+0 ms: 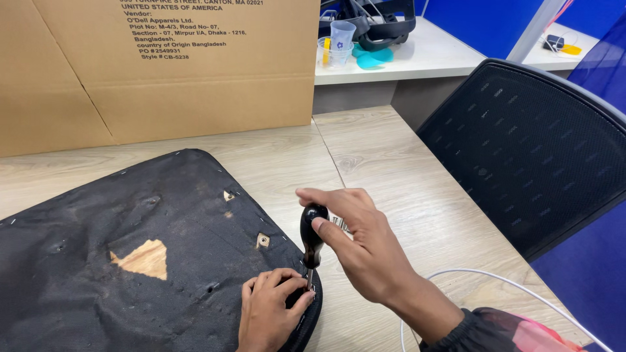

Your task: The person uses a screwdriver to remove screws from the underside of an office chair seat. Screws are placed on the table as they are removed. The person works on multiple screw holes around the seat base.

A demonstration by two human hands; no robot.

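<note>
An upturned chair seat (98, 248) covered in black fabric lies on the wooden table (391, 169), with a torn patch showing bare wood (145, 259). My right hand (365, 244) grips the black handle of a screwdriver (311, 236), held upright with its tip at the seat's near right edge. My left hand (270, 313) rests on that edge, fingers pinched around the screwdriver's tip. Two small square holes with metal inserts (262, 240) sit just beyond.
A large cardboard box (163, 65) stands at the table's back. A black mesh chair back (528, 150) leans at the right. A white cable (495, 280) curves near my right arm. Plastic cups (339, 42) and dark gear sit on a white desk behind.
</note>
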